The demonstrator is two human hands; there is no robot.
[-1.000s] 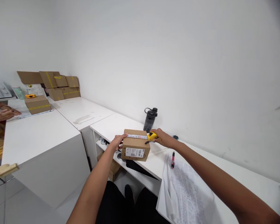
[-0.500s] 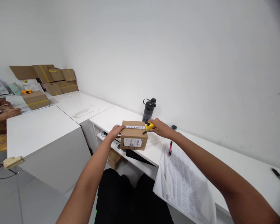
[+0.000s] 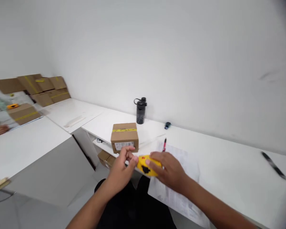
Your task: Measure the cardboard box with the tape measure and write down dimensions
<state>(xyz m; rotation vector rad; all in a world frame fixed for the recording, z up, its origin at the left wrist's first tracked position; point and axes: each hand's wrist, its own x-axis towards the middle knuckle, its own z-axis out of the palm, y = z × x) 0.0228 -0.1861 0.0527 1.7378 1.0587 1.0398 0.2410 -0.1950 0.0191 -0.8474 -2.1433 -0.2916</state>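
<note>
The right hand (image 3: 169, 171) holds a yellow tape measure (image 3: 144, 167), digits closed over its case, probably to steady it, just in front of the cardboard box (image 3: 124, 137). The left hand (image 3: 122, 168) reaches the case's other end with its fingertips; blur leaves unclear whether they pinch it. The box sits labelled side toward the person, likely for easy reading. Right of it, a pen (image 3: 164, 144) and papers (image 3: 169, 198) seem kept within reach; behind it, a bottle (image 3: 140, 113) stands upright near the wall, perhaps out of the way.
</note>
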